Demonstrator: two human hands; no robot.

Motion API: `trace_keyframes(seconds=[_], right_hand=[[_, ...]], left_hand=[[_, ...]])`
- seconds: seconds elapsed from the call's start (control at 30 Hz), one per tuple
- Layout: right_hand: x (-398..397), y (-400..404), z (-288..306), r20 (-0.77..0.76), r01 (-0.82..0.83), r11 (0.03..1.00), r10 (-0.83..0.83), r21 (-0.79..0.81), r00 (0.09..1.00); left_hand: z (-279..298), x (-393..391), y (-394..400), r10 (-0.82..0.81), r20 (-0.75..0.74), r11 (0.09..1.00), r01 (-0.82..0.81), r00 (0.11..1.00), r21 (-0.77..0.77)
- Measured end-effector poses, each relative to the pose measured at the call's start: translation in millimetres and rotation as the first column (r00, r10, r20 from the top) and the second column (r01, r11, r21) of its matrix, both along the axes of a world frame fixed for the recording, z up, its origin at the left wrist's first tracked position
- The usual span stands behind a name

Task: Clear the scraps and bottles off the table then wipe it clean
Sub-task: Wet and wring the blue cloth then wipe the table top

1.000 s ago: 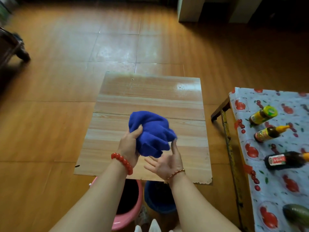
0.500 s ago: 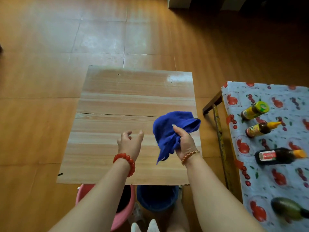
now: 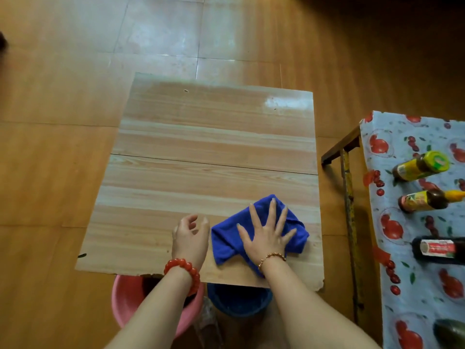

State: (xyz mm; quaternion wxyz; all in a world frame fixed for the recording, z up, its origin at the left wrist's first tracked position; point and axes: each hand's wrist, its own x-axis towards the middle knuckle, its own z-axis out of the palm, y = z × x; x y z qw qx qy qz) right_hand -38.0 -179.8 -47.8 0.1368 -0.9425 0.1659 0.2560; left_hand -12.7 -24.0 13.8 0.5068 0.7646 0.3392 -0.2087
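Observation:
A low wooden table [image 3: 191, 152] fills the middle of the view. A blue cloth [image 3: 224, 238] lies crumpled on its near right part. My right hand [image 3: 266, 235] presses flat on the cloth with fingers spread. My left hand [image 3: 190, 235] hovers just left of the cloth, fingers loosely curled, holding nothing. On a second table to the right, several bottles lie on a fruit-print cover [image 3: 422, 306]: a green-capped bottle [image 3: 420, 166], a yellow-capped bottle [image 3: 425, 200] and a dark bottle with a red label [image 3: 440, 249].
A pink basin [image 3: 123, 298] and a blue bucket [image 3: 239, 302] stand on the floor under the table's near edge. A dark green object [image 3: 450, 331] lies at the cover's near end. Orange tiled floor surrounds the table.
The cloth went from my left hand to my right hand, then down onto the table's near right part. My right hand now lies flat on it; my left hand let go.

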Motion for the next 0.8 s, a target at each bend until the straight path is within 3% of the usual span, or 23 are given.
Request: trace_keyframes(seconds=[0.07,0.2,0.33,0.5,0.8], right_hand=[[-4,11,-20,-0.063,0.014,1.0,-0.014,-0.011,0.998],[-52,37,-28,-0.051,-0.036,0.998,0.033,-0.056,0.998],[-61,10,-32,-0.053,-0.057,0.995,0.052,-0.079,0.997],[14,-31,-41,-0.028,0.115,0.988,-0.118,-0.104,0.993],[220,-92,-46,0.095,0.091,0.991,-0.082,-0.103,0.992]], left_hand=[[-11,0,1,0.035,0.0,0.999,-0.035,0.999,0.003],[-24,2,-5,0.068,-0.028,0.998,-0.068,0.997,-0.007],[-29,13,-26,0.081,-0.061,0.995,-0.085,0.995,-0.055],[-36,44,-62,0.13,-0.039,0.984,-0.134,0.991,-0.12],[-56,130,-118,0.28,0.042,0.937,-0.264,0.959,-0.229]])
